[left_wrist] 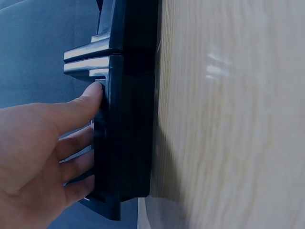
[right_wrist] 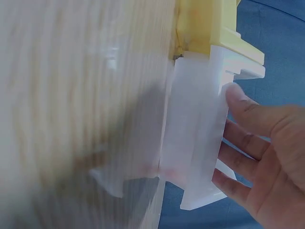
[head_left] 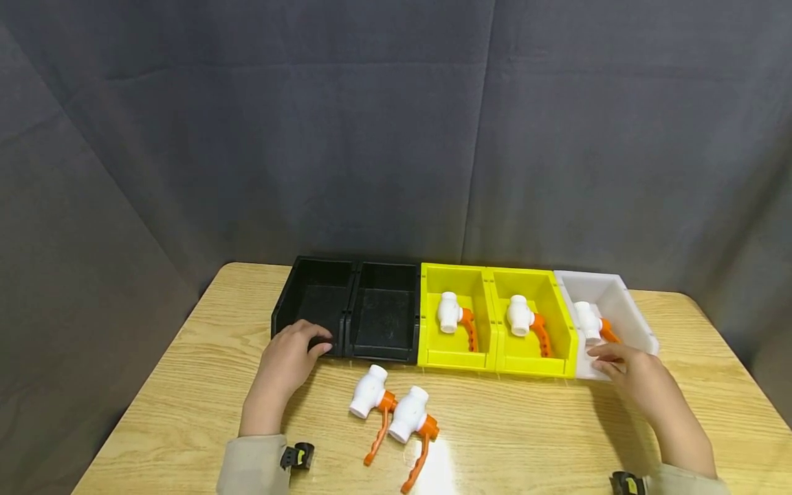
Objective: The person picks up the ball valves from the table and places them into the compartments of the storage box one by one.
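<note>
My left hand (head_left: 287, 361) is at the front wall of the leftmost black bin (head_left: 317, 278). In the left wrist view its thumb lies on the rim while the fingers go behind the wall, pinching it. At the other end my right hand (head_left: 640, 381) pinches the front wall of the white bin (head_left: 637, 316) the same way, thumb on the rim and fingers inside. Within that white bin lies a white ball valve (head_left: 588, 322) with an orange handle, partly hidden by the hand. Two similar ball valves, a left one (head_left: 369, 392) and a right one (head_left: 409, 414), lie on the table.
Between the outer bins stand a second black bin (head_left: 383, 309) and two yellow bins, a left one (head_left: 454, 278) and a right one (head_left: 526, 282), in one row. Each yellow bin holds a ball valve. Behind the wooden table (head_left: 507, 440) hangs a grey curtain (head_left: 371, 137).
</note>
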A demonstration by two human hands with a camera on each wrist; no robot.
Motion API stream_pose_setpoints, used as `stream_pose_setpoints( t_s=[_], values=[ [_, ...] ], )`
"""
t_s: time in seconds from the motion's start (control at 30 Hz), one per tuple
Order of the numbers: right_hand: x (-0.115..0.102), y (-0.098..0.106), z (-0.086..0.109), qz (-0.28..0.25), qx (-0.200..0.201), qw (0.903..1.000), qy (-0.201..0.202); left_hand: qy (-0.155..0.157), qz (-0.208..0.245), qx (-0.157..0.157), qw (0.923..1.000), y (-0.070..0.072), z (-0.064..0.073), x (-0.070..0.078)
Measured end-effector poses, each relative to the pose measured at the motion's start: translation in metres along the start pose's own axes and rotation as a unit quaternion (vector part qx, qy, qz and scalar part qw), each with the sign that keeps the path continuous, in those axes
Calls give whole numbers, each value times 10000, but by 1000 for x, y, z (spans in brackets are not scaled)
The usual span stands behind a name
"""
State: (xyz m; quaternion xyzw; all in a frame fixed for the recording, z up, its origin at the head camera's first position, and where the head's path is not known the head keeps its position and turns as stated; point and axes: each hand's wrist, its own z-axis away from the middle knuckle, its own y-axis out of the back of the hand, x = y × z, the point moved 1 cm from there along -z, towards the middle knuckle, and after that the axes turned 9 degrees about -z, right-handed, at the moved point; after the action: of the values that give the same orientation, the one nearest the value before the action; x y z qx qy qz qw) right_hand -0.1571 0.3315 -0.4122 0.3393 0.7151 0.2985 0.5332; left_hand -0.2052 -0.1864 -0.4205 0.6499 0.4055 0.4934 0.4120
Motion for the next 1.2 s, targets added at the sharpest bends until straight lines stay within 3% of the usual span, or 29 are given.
stream_pose_setpoints(
  t_s=[0.17, 0.43, 0.77, 0.97, 1.2],
  values=[
    [2, -1, 0, 75, 26, 10000, -36, -13, -19, 170, 9999, 2, -2, 3],
    [-4, -3, -2, 70, -180, 9975, -675, 317, -51, 932, 9951, 13, 0, 11],
    [-6, 1, -4, 114, -193, 9948, -996, 81, -324, 1402, 9896, 21, 13, 38],
    [-6, 2, -5, 88, -193, 9951, -964, -24, -348, 1403, 9895, 25, 22, 49],
    [-6, 2, -4, 95, -250, 9927, -1178, -643, -260, 1242, 9898, 19, 30, 55]
  ],
)
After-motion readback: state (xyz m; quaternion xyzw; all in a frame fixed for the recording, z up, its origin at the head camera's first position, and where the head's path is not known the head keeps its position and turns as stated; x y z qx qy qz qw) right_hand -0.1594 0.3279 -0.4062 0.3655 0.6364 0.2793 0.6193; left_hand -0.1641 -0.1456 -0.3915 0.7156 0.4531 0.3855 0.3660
